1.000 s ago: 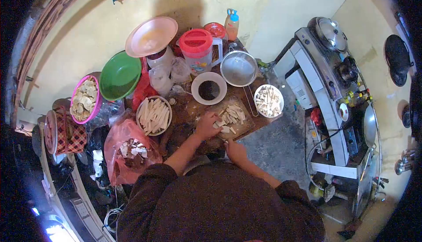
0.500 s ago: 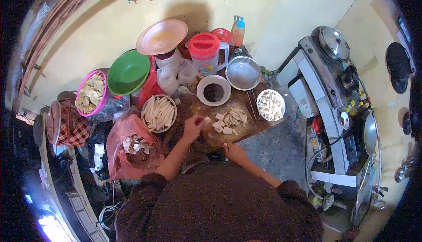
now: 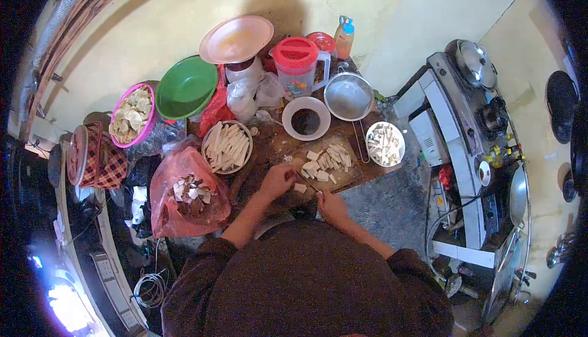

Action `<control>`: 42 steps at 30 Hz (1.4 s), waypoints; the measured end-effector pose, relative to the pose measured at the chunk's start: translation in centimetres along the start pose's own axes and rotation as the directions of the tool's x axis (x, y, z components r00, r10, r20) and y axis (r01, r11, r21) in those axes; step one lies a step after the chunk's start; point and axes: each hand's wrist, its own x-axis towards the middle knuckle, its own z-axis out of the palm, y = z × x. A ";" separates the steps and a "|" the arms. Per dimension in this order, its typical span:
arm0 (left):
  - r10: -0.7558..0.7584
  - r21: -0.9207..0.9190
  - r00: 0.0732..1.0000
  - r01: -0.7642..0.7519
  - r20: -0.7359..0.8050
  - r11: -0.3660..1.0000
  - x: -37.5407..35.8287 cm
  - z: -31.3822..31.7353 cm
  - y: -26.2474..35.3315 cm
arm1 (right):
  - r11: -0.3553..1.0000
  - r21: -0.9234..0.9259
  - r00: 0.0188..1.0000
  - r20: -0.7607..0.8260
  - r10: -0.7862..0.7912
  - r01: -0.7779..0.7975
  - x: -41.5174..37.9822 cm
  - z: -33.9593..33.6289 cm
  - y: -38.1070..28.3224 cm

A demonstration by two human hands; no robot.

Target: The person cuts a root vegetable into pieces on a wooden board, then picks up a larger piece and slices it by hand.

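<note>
My left hand [image 3: 280, 179] is at the left edge of the cutting board [image 3: 346, 179], its fingers closed near white pieces; what they hold is too small to make out. My right hand [image 3: 331, 206] is closed at the board's front edge, around what looks like the handle of a knife whose blade barely shows. Cut white pieces [image 3: 327, 160] lie on the board, with one small piece [image 3: 300, 187] between my hands. Left of the board stands a bowl of long white strips [image 3: 227, 147]. To its right is a white bowl of small pieces [image 3: 385, 144].
Behind the board are a bowl of dark liquid [image 3: 305, 119], a strainer [image 3: 348, 96] and a red-lidded pitcher [image 3: 296, 70]. A pink bag [image 3: 190, 194] with scraps lies left, near a green basin [image 3: 187, 87]. A stove [image 3: 460, 101] stands right.
The view has shifted slightly. My left hand has moved closer to my right hand and the board's front edge. A small white piece now shows between the hands.
</note>
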 end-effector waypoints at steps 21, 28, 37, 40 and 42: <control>0.273 0.239 0.900 -0.364 0.341 0.900 -0.4 1.6 -1.5 | 0.998 -0.028 0.997 -0.058 0.053 -0.055 -0.8 -0.4 0.9; 0.153 0.133 0.977 -0.173 0.151 0.976 -1.3 1.0 -0.5 | 1.000 -0.017 1.000 -0.007 -0.005 0.005 -0.6 0.0 1.1; 0.094 0.144 0.970 -0.063 -0.222 0.988 0.3 -1.3 0.1 | 0.997 -0.020 0.997 0.042 -0.067 0.068 -0.2 0.1 0.3; 0.116 0.138 0.957 -0.082 -0.266 0.987 2.1 -0.4 0.9 | 0.998 -0.041 0.996 0.067 -0.050 0.053 -0.1 -0.2 -0.4; 0.101 0.123 0.953 -0.068 -0.285 0.990 3.4 0.4 1.6 | 0.998 -0.067 0.994 0.111 0.001 0.006 -0.2 -0.4 -0.8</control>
